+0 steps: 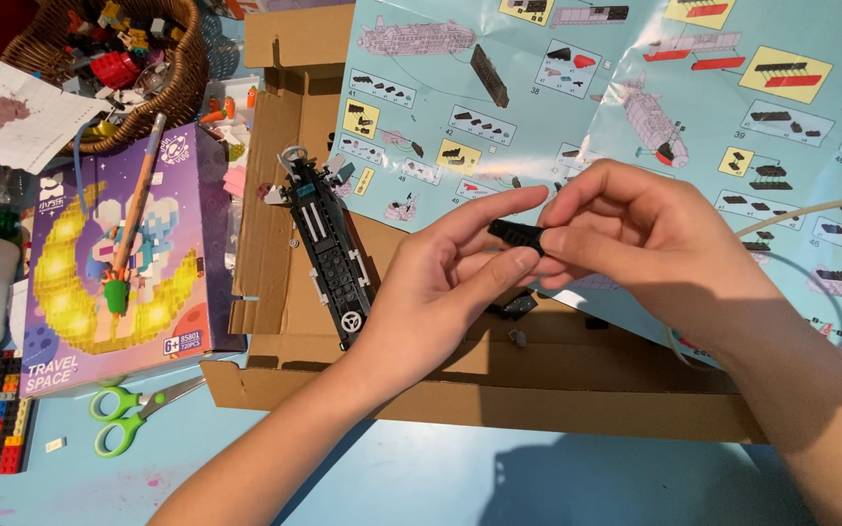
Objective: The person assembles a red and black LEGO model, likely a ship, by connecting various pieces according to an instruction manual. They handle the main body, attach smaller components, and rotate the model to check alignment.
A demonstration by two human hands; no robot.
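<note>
Over the shallow brown cardboard tray (460, 399), the left hand (440, 292) and right hand (635, 244) meet, both grips pinched narrow on a small black plastic building piece (516, 235) held in the air. It looks like a part being readied for fitting. Left of the hands lies the long black brick-built hull (328, 244); the pale blue instruction sheet (635, 88) spreads beyond. Next, I'd judge, comes careful alignment with the hull.

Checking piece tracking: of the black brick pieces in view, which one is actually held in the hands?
The small black piece, pinched between the fingertips of the left hand and right hand. The long black brick model and the loose black bit lie untouched in the cardboard box.
</note>
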